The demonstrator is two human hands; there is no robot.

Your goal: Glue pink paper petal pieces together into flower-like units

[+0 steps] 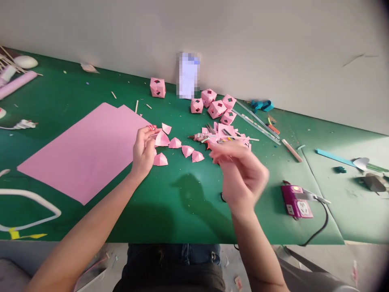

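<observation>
My left hand is closed on a small folded pink paper piece, fingertips pinched at its left edge. Other folded pink paper pieces lie in a loose row on the green table beside it. My right hand is raised over the table, its fingers pressed together. What those fingers hold, if anything, I cannot make out. Just beyond them is a pink glue gun with an orange trigger, its nozzle pointing left; my right hand hides its lower part.
Large pink paper sheets lie left. Finished pink paper cubes stand by the wall, near a phone-like panel. Paper scraps and clear sticks lie behind my right hand. A purple power socket with a cord sits right.
</observation>
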